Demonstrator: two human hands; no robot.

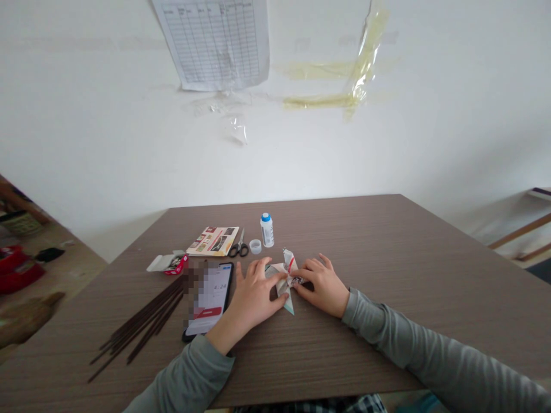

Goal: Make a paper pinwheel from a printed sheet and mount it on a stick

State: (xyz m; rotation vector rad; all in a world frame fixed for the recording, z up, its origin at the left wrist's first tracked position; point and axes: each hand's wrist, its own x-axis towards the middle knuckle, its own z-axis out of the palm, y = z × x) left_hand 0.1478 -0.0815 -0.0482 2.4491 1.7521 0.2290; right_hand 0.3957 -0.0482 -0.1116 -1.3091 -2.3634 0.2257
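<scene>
A folded paper pinwheel (289, 261), white with red and dark print and a pale green tip, lies on the table between my hands. My left hand (258, 288) grips its left side, thumb and index finger on the paper near the centre. From the right, my right hand (322, 284) pinches the paper close to the middle, fingers bent. Part of the paper is hidden under my fingers. Just beyond stand a white glue bottle (267, 232) with a blue cap and a small translucent cap (255, 246).
On the brown table (387, 246) to the left are black-handled scissors (239, 248), a printed booklet (213, 241), an open red-and-white small box (174, 264), several dark thin sticks (142, 324) and a phone (210, 304). A white wall (344, 155) rises behind the table.
</scene>
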